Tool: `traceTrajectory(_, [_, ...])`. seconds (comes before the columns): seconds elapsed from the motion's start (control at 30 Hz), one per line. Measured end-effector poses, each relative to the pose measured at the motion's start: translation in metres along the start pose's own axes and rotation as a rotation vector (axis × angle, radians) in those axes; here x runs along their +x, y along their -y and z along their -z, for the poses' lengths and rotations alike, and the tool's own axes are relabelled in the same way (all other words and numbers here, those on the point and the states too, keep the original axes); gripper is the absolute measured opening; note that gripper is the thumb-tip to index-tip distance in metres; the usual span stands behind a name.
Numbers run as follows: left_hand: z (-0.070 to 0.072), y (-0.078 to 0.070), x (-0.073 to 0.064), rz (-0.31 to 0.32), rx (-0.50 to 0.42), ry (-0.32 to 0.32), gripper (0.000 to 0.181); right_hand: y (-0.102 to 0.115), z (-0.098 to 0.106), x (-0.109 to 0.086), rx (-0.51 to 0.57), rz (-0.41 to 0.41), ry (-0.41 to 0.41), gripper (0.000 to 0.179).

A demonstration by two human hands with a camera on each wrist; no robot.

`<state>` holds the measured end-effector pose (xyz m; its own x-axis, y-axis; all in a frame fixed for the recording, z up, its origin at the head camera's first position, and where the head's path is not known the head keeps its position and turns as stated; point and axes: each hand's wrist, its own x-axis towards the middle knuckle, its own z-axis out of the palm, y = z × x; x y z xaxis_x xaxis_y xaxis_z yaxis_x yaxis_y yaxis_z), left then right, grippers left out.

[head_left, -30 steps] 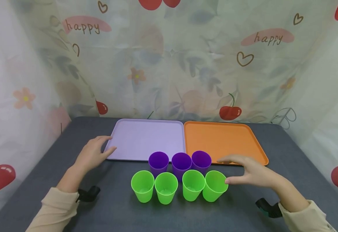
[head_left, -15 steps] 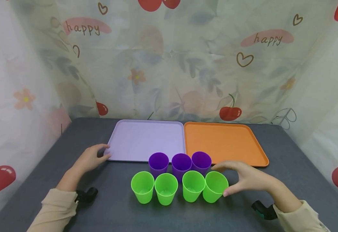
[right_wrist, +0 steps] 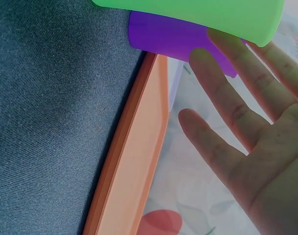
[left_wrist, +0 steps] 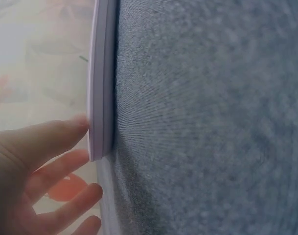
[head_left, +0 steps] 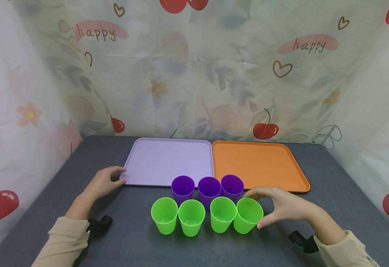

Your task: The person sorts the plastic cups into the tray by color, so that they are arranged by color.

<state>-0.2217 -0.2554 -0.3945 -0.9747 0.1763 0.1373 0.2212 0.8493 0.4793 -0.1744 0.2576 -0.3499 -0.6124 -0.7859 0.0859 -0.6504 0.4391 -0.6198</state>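
In the head view several green cups stand upright in a front row, with three purple cups (head_left: 182, 188) close behind. My right hand (head_left: 287, 204) is spread beside the rightmost green cup (head_left: 247, 219), thumb at its right side and forefinger behind its rim. The right wrist view shows straight, parted fingers (right_wrist: 222, 103) near that cup (right_wrist: 197, 12) and a purple cup (right_wrist: 168, 36). My left hand (head_left: 101, 183) is at the left edge of the lavender tray (head_left: 169, 163). In the left wrist view, fingertips meet the tray's rim (left_wrist: 101, 98) near its corner, the other fingers loose.
An orange tray (head_left: 254, 163) lies against the lavender one at the back of the dark grey table (head_left: 134, 237). Printed curtains (head_left: 197, 74) hang behind and on both sides. A black wrist mount (head_left: 101, 224) sticks out from the left wrist, another (head_left: 302, 241) from the right.
My left hand has come down and nearer along the lavender tray's edge. The right hand has moved left and closer round the rightmost green cup. Cups and trays have kept their places.
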Motion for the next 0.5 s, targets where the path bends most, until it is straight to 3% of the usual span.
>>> traceTrajectory(0.17, [-0.0009,0.0003,0.0023,0.009,-0.017,-0.008,0.032,0.0003,-0.0009,-0.0002,-0.002,-0.002,-0.008,0.056])
traceTrajectory(0.5, [0.0012,-0.0002,0.0055,0.035,-0.078,0.047,0.034,0.0057,0.0069,-0.0048,-0.045,-0.025,-0.045,0.055])
